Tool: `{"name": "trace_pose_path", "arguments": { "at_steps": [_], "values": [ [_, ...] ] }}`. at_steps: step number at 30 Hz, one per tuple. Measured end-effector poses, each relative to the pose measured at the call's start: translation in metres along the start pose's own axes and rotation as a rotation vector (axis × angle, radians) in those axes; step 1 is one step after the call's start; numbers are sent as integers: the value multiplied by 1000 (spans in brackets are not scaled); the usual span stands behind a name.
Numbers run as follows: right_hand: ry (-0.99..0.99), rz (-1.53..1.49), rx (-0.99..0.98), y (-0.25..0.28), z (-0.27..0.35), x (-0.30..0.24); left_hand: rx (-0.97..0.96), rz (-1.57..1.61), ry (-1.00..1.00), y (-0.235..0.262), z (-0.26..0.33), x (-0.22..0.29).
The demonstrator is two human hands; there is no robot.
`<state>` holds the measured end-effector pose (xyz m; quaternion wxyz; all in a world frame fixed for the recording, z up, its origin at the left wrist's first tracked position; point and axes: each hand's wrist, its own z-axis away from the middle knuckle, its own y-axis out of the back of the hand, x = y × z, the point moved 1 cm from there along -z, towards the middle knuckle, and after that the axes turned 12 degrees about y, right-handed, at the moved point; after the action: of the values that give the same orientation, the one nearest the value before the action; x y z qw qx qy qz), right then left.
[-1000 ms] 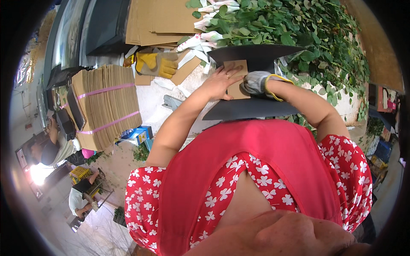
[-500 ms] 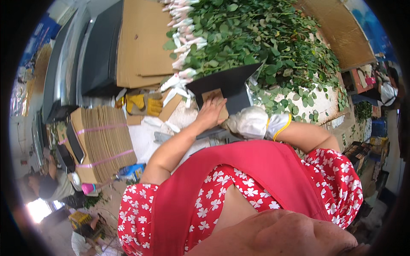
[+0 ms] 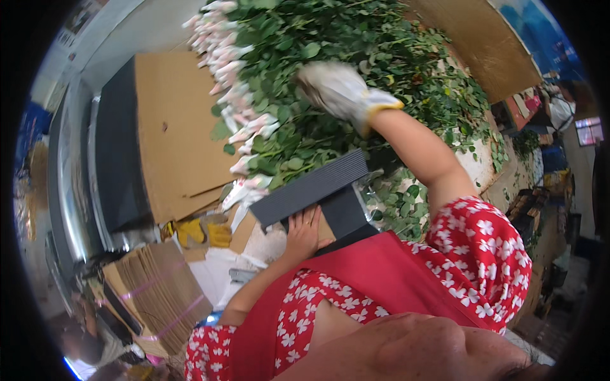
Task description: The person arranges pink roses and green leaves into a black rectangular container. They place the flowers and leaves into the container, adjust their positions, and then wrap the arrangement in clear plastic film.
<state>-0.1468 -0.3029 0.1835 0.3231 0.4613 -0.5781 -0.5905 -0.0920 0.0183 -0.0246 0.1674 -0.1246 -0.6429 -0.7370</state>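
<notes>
My left hand (image 3: 304,232) is bare and lies flat, fingers apart, on a small brown cardboard piece (image 3: 325,230) that sits on a dark grey ribbed tray (image 3: 318,187) in front of my red apron. My right hand (image 3: 335,89) wears a white work glove with a yellow cuff. It is raised over a big heap of green leafy rose stems (image 3: 356,44). The stems' pink and white wrapped buds (image 3: 238,101) point left. The glove is blurred and I see nothing in it; its fingers are unclear.
Large flat brown cardboard sheets (image 3: 178,127) lie left of the stems. A pair of yellow gloves (image 3: 198,232) lies below them. A taped bundle of folded cartons (image 3: 159,295) stands at the lower left, with another person (image 3: 101,340) beyond it.
My gloved right hand has left the grey tray and swung up over the rose stems. My left hand stays on the cardboard piece. The view has tilted toward the stems.
</notes>
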Motion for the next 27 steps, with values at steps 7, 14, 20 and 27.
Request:
{"name": "trace_pose_path", "arguments": {
  "at_steps": [7, 14, 20, 27],
  "values": [
    [-221, 204, -102, -36, -66, 102, 105, 66, -89, -6, -4, -7],
    [-32, 553, 313, 134, 17, 28, 43, -33, -102, 8, -9, -8],
    [83, 409, 174, 144, 193, -82, -442, 694, 2, 35, -24, -42],
    [-109, -177, -102, 11, 218, -106, -605, 1405, 518, 34, 23, -47]
  ]
}}
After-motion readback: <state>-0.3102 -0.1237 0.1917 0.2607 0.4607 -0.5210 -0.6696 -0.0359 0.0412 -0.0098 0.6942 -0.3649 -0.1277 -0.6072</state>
